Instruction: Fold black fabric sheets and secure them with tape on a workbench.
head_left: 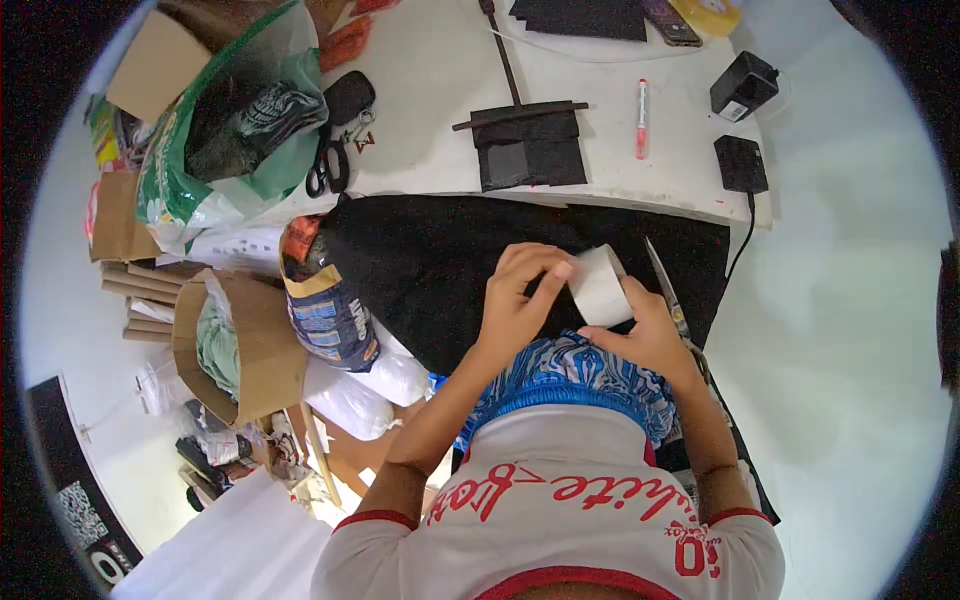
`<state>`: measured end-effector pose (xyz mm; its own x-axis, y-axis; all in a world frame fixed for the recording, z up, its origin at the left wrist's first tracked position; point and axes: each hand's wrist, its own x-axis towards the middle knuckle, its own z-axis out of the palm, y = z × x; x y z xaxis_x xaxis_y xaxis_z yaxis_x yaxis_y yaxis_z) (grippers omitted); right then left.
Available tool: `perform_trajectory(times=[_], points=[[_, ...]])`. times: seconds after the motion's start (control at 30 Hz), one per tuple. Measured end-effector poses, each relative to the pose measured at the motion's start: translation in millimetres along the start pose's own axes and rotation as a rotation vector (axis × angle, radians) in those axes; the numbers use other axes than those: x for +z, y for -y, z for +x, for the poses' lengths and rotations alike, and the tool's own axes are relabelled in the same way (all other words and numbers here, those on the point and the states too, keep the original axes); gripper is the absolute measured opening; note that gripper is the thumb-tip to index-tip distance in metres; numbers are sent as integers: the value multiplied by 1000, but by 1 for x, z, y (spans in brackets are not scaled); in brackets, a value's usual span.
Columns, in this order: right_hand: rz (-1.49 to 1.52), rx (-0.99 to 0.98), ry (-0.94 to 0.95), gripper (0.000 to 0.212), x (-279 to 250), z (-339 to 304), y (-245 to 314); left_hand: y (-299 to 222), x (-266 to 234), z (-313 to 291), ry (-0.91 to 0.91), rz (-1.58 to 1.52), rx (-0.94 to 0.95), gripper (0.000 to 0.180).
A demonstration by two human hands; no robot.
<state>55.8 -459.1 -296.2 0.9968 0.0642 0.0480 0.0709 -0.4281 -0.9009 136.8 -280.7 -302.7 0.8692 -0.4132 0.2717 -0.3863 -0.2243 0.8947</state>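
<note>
A wide roll of white tape [598, 290] is held on its side above my lap. My right hand [652, 335] grips the roll from the right, with the thumb under its lower edge and the fingers partly hidden by it. From the left, my left hand [518, 305] bends its fingers and thumb together against the roll's side; the fingertips are slightly blurred. Black cloth [420, 265] is spread under both hands, from the table edge over my lap. Beside my right hand lie metal scissors [664, 280] on the cloth, their handles partly hidden by my forearm.
On the white table [420, 150] are a flat black fabric piece [528, 150] with a dark bar across it, a red-and-white marker [642, 120], black adapters [741, 163] and black-handled scissors [328, 168]. At left stand a green-white plastic bag [165, 190] and a brown paper bag [265, 350].
</note>
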Motion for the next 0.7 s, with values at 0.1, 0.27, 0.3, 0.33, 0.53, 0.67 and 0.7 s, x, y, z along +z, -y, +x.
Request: perform_trajectory(times=[0.1, 0.27, 0.3, 0.33, 0.53, 0.67, 0.7], points=[[-30, -44, 7, 55, 5, -10, 3, 3, -3, -12, 58, -361, -277, 8], [-7, 11, 32, 56, 15, -29, 18, -9, -13, -29, 75, -117, -117, 9], [0, 12, 40, 56, 16, -32, 21, -12, -15, -32, 72, -116, -111, 9], [-3, 6, 39, 56, 18, -35, 25, -16, -17, -34, 5, -58, -89, 9], [49, -10, 33, 53, 29, -46, 56, -40, -28, -52, -192, 64, 32, 12], [69, 12, 28, 46, 39, -54, 77, -51, -33, -68, -309, -39, 80, 12], [94, 0, 7, 44, 41, -56, 82, -58, -37, -68, -312, -39, 87, 12]])
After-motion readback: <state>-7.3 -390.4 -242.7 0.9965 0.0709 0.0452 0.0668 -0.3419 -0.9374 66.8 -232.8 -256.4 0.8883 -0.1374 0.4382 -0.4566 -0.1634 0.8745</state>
